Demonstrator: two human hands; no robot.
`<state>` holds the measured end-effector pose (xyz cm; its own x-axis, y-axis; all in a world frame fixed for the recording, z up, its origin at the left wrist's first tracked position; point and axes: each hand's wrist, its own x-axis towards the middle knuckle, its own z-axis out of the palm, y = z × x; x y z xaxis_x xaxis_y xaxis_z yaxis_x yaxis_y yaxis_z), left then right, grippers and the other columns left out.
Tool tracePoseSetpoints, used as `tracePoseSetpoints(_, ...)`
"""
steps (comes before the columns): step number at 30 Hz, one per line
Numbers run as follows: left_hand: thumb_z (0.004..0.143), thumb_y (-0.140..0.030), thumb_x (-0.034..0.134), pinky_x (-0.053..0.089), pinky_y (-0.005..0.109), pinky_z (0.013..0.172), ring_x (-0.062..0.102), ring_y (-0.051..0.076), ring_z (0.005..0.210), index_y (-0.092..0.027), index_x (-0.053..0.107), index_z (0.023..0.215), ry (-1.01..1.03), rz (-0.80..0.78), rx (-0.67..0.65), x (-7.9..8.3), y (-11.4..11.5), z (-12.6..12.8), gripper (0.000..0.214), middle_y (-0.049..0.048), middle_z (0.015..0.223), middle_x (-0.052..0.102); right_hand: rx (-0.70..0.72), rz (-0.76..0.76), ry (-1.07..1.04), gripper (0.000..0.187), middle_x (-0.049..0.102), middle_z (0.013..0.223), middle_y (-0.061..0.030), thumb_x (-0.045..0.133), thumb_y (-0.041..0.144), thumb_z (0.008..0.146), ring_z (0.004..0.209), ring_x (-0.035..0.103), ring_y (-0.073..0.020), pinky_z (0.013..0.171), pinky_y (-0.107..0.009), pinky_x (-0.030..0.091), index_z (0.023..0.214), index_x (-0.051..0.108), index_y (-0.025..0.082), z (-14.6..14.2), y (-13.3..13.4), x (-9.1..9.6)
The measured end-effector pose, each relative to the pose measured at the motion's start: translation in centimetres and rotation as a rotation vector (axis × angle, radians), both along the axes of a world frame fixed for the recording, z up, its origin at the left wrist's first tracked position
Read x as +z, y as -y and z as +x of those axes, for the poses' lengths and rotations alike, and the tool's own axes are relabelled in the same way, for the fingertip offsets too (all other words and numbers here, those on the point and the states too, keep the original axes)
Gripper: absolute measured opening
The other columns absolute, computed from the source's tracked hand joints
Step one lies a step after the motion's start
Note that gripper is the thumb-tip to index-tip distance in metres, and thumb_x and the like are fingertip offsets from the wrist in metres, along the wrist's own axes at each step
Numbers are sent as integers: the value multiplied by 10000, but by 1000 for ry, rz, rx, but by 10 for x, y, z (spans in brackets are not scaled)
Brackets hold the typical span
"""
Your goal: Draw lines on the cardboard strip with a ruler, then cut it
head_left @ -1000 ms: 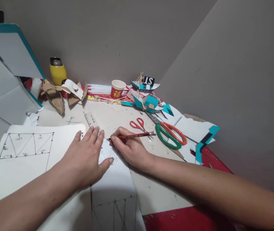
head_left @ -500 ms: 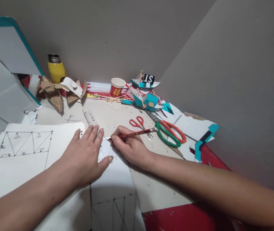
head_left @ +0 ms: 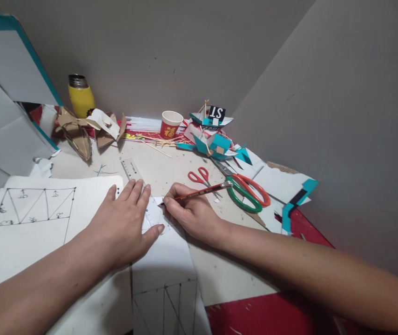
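My left hand [head_left: 125,223] lies flat with fingers spread, pressing a clear ruler [head_left: 131,168] onto a white sheet [head_left: 165,265]. Straight pen lines run across the near end of that sheet. In a pinch, my right hand [head_left: 190,211] holds a dark red pencil [head_left: 205,190], its tip on the paper at the ruler's edge by my left fingers. Beside my left forearm an open notebook [head_left: 38,246] shows a drawn rectangle with zigzag lines and handwritten marks. Part of the ruler is hidden under my left hand.
Small red scissors [head_left: 199,176] and large scissors with green and orange handles [head_left: 244,200] lie beyond my right hand. Farther back are a paper cup [head_left: 170,125], a yellow bottle [head_left: 81,100], teal model boats [head_left: 216,145], cardboard pieces [head_left: 76,139] and thin sticks [head_left: 157,148].
The pencil tip has shifted very slightly along the ruler's edge, and the pencil's back end has tipped a little. My left hand stays in place on the ruler.
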<state>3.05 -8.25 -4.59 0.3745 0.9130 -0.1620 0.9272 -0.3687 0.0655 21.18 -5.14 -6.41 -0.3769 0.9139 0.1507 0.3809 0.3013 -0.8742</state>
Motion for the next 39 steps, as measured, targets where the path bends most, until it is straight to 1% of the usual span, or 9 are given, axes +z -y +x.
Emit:
tracePoseSetpoints(11,946,-597,370,216,651,1211,180,390,1558,-41,263,1603,-10,-9,-4,2,0,0,867,218,1671,194,34,9,16,193,519,601,24,502,238,868,627,492,-157,591,-310,392,681,458,246,4,2,5)
tracePoseSetpoints(20,943,-617,337,218,632,1215,164,365,1566,-68,236,1616,-48,-11,6,2,0,0,874,203,1680,172,43,40,39,187,496,596,36,499,207,842,603,461,-136,584,-289,380,664,446,236,8,7,8)
tracePoseSetpoints(32,941,-613,323,201,620,1223,144,358,1570,-55,222,1617,-67,-31,8,4,0,2,882,215,1681,168,23,54,57,188,499,608,33,480,215,848,599,473,-133,573,-295,383,662,456,233,12,16,4)
tracePoseSetpoints(39,942,-612,326,197,623,1224,149,363,1569,-49,229,1615,-59,-27,5,5,0,1,882,214,1681,171,21,36,55,170,490,620,32,474,233,847,603,459,-137,574,-304,388,677,463,231,17,21,4)
